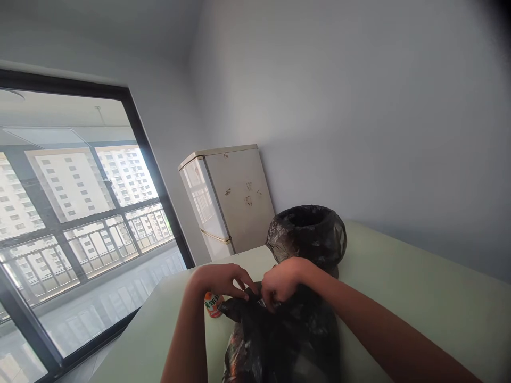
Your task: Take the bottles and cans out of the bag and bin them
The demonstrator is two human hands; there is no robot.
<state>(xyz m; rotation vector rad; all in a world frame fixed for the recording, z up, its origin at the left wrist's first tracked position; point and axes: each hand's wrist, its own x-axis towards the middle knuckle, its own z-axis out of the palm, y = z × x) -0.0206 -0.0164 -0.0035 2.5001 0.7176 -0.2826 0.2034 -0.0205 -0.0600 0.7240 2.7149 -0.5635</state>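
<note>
A filled black plastic bag (291, 340) stands at the near side of the pale green table (403, 276), and something orange shows faintly through its lower left. My left hand (223, 280) comes over the bag's top from the left, thumb and fingers pinching the gathered plastic. Close beside it, my right hand (284, 280) has its fingers curled tightly into the bag's mouth. What lies under the right fingertips is hidden. Just behind my left wrist is a small orange and green container (213, 304) with printed lettering, partly covered by the hand and the bag.
Behind the bag, a round bin lined with black plastic (307, 234) stands on the table near the wall. An off-white refrigerator (235, 197) with worn marks is beyond the table's far edge. Dark-framed glass doors (91, 213) at left look onto a railed balcony.
</note>
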